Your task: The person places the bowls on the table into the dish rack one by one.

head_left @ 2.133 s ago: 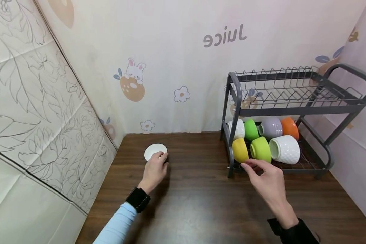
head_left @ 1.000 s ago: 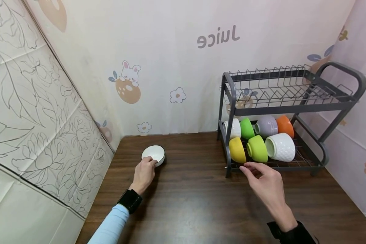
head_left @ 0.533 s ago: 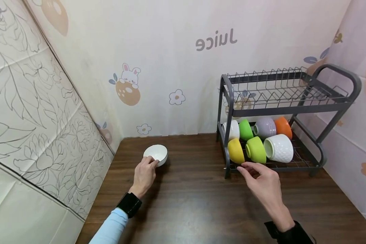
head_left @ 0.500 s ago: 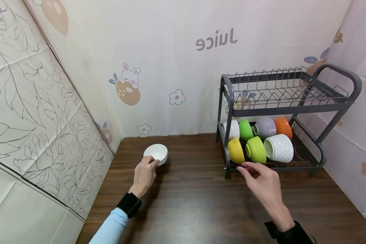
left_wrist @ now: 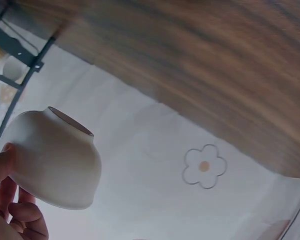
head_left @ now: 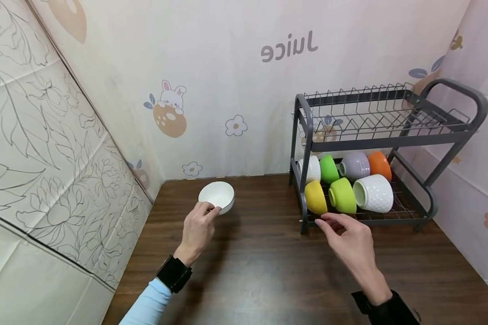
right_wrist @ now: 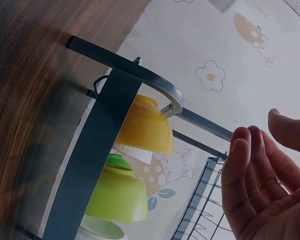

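Observation:
My left hand (head_left: 197, 228) pinches a small white bowl (head_left: 216, 194) by its near rim, thumb and fingers on opposite sides of the wall. The left wrist view shows the white bowl (left_wrist: 57, 160) from its side, raised over the table, its foot ring exposed. On the right, my right hand (head_left: 351, 241) hovers in front of the rack's lower tier, close to the yellow bowl (head_left: 315, 197). Its fingers are loosely bent, and the right wrist view shows a gap between the thumb (right_wrist: 287, 132) and fingers (right_wrist: 240, 172) with nothing in it.
A dark two-tier dish rack (head_left: 390, 145) stands at the right against the wall. Tilted on its lower tier are a lime bowl (head_left: 343, 196), a white textured cup (head_left: 375, 193), and a back row including a purple cup (head_left: 355, 166) and an orange bowl (head_left: 379, 166). Wooden table (head_left: 260, 257) below.
My left hand has lifted the white bowl from the table's back left and moved it a little to the right. The right hand stays nearly still by the rack.

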A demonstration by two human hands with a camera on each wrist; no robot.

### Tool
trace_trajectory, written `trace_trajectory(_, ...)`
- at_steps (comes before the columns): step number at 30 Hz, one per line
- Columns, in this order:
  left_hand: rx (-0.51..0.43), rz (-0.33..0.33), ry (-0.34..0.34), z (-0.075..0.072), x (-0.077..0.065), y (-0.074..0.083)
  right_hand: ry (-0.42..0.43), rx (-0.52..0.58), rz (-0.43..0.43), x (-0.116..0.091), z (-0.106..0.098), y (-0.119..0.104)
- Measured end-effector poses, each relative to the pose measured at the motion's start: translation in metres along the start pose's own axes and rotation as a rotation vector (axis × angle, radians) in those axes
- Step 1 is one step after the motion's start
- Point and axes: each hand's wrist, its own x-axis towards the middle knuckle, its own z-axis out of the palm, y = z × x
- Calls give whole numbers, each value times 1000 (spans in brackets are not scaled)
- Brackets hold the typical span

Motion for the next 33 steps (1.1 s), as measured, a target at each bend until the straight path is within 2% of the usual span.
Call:
trace_trajectory(7, 2, 30, 15, -5, 12, 11, -11, -3, 13, 0, 1, -1)
trace_trajectory(16, -11, 49, -6, -12, 23, 23, -19, -14, 22, 1, 0, -2)
trace_trajectory(24, -21, 89, 19, -18, 34, 34, -23, -16, 20, 1, 0, -3)
trace_trajectory(33, -40, 120, 34, -22, 40, 42, -22, -12, 22, 1, 1, -3)
